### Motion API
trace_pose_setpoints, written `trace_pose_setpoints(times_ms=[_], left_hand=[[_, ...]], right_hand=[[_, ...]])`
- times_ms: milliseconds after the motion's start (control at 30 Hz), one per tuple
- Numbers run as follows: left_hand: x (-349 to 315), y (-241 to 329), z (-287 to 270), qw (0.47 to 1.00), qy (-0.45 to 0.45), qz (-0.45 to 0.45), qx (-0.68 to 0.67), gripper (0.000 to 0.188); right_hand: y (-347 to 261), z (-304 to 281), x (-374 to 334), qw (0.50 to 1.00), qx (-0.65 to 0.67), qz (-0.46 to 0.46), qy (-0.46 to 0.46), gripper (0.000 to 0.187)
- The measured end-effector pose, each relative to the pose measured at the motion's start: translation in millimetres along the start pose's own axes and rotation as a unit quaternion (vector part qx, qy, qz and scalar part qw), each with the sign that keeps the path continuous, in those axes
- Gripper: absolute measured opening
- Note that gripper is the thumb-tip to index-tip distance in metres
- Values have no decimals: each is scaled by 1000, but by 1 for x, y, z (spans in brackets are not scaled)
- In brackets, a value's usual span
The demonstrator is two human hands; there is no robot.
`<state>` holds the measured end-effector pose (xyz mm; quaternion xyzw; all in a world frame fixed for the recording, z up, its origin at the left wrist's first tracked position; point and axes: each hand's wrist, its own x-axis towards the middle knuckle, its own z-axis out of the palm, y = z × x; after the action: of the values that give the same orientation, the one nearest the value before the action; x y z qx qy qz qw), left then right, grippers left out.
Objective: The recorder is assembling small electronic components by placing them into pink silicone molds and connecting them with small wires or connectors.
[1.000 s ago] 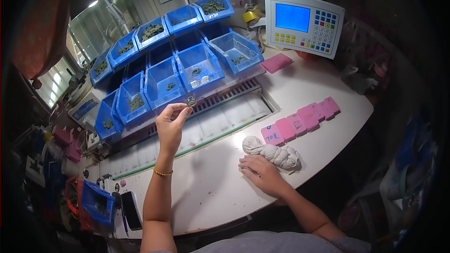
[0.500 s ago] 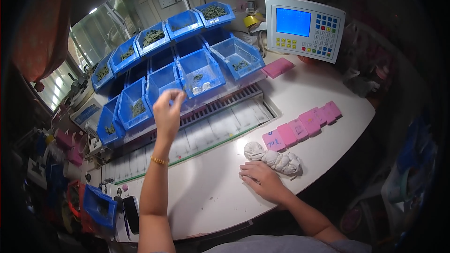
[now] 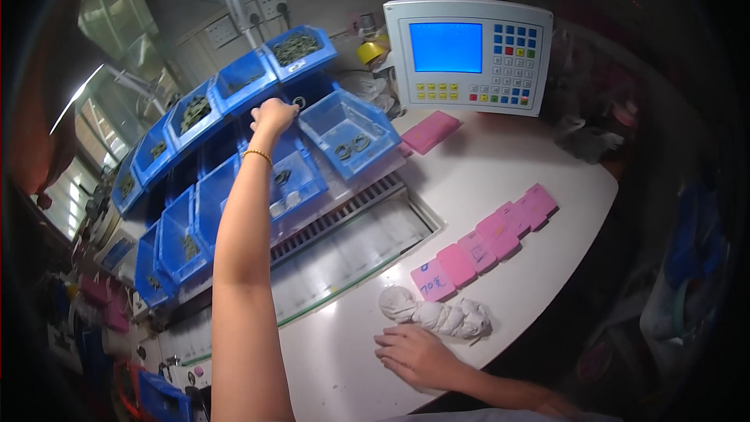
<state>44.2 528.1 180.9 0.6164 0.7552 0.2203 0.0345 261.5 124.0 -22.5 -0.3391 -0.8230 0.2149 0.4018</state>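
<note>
The small dark ring [image 3: 299, 101] sits at the fingertips of the left hand [image 3: 273, 116], right at the mouth of a blue bin [image 3: 308, 90] in the middle tier; the fingers look pinched on it, though at this distance I can't be sure it isn't resting on the bin's edge. To do this well, I'd keep the wrist high over the front bins [image 3: 348, 131] and pinch lightly, so nothing gets knocked into the wrong compartment. The right hand [image 3: 414, 353] is well apart from the ring, lying flat and relaxed on the white table [image 3: 500, 164], fingers touching a twisted grey-white cloth [image 3: 437, 314]. A row of pink cards [image 3: 488, 242] lies just beyond that cloth, below a control panel with a blue screen [image 3: 467, 55].
</note>
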Motion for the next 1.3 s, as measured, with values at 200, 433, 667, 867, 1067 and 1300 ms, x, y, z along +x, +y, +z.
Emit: trace_pose_setpoints(times_ms=[200, 433, 667, 867, 1067, 1300], left_hand=[[57, 5, 36, 998, 38, -35, 19, 59], [25, -39, 12, 984, 29, 176, -13, 53], [-218, -7, 42, 909, 68, 376, -170, 20], [-333, -18, 81, 927, -63, 325, -175, 43], [-379, 20, 120, 905, -163, 391, -37, 82], [-398, 0, 127, 932, -123, 339, 48, 86]], right_hand=[[-1, -5, 1, 999, 29, 25, -4, 18], [-9, -6, -6, 968, -120, -100, 197, 31], [3, -41, -5, 911, -378, 145, 75, 46], [22, -116, -16, 922, -350, 99, 129, 42], [183, -256, -12, 805, -464, 310, 199, 32], [171, -245, 13, 871, -322, 371, 16, 34]])
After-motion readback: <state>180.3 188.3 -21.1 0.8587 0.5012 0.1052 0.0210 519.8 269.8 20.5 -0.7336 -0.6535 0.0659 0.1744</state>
